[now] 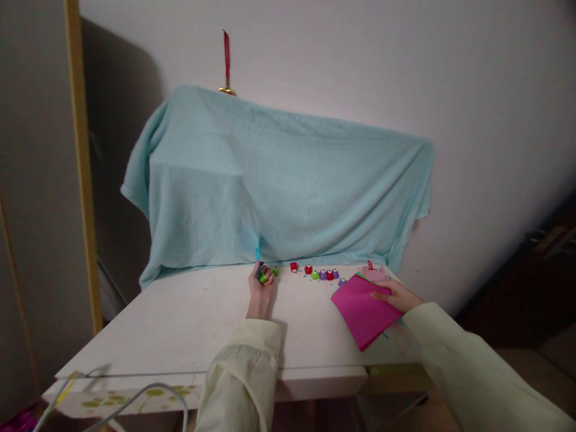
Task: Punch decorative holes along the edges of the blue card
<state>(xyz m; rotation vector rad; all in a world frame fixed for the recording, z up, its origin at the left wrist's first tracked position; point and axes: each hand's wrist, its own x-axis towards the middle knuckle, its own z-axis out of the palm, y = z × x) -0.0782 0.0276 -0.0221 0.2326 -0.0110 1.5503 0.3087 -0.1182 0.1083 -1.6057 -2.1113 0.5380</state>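
My left hand is closed around a pair of scissors with blue blades that point up and away. A bit of green shows between the fingers, too small to tell what it belongs to. On the right, my right hand grips a stack of coloured paper, thumb on top. The top sheet is magenta, with red and green edges peeking out. Between the hands, near the cloth, stand several small craft punches in red, green and purple, with tiny paper scraps around them.
A white table lies in front of me. Behind it a light blue cloth hangs over something hidden. A pink sheet lies beyond the paper stack. A grey cable loops over the front left edge.
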